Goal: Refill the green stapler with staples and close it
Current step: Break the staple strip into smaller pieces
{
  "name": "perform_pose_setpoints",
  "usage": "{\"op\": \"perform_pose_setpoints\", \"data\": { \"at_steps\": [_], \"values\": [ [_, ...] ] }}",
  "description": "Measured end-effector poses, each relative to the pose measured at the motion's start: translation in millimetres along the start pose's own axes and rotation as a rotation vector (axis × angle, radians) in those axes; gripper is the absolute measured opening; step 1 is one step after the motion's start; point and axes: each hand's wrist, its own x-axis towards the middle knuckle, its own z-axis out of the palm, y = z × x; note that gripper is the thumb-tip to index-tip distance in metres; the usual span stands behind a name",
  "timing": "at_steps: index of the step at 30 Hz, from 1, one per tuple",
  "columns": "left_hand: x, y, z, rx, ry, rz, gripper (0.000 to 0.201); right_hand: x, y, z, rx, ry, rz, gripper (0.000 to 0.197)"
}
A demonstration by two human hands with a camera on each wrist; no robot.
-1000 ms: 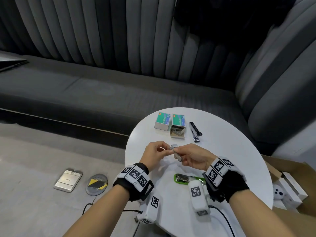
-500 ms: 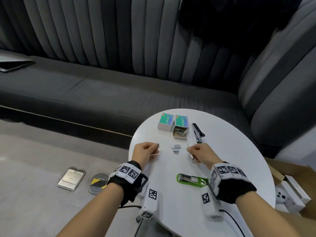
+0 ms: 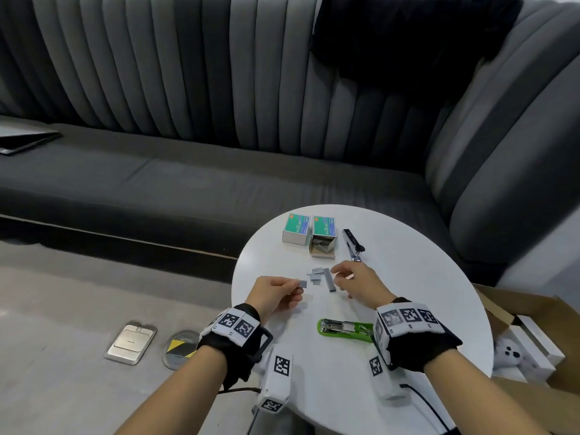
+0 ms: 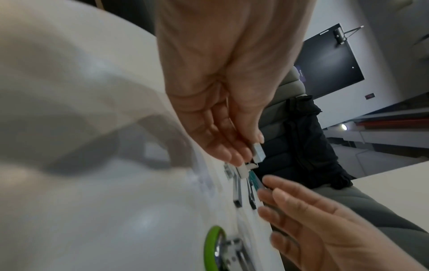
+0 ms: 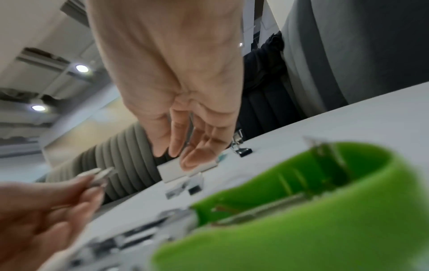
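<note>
Head: green stapler (image 3: 345, 330) rear hidden behind right hand (image 3: 361, 285).

Right end of the lime-green plastic stapler (image 3: 345, 330) hidden behind the right hand (image 3: 361, 285) wrist strap; in the right wrist view it is blurred and cut by the frame edge. Print on the two teal cardboard staple boxes (image 3: 324, 229) too small to read. Right fingertips (image 5: 188, 161) cover part of the long grey staple strip (image 5: 173, 172).
</note>
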Motion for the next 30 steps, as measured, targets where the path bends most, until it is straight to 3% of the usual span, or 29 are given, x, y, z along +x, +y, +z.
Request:
{"op": "perform_pose_setpoints", "data": {
  "at_steps": [5,10,17,21,25,30],
  "values": [
    [-10.7,-2.9,15.9,0.083,-0.095,0.001,0.017,-27.2,-7.5,4.4,0.036,-0.088,-0.148,0.026],
    [-20.3,-7.8,27.5,0.13,-0.133,0.021,0.015,-47.8,-2.5,7.9,-0.033,-0.001,-0.214,0.02],
    [-28.1,-20.2,36.3,0.262,-0.115,0.078,0.012,-67.2,10.8,11.0,-0.134,0.092,-0.269,0.017],
    [-23.6,-27.6,33.5,0.558,-0.014,0.237,0.006,-70.8,18.6,6.9,-0.155,0.137,-0.234,0.02],
    [-23.2,-38.4,31.1,0.832,-0.035,0.314,0.036,-73.4,22.5,4.9,-0.111,0.119,-0.224,0.017],
    [-20.0,-45.0,31.6,0.891,-0.021,0.353,0.035,-71.4,25.4,3.1,-0.102,0.103,-0.214,0.017]
  ]
}}
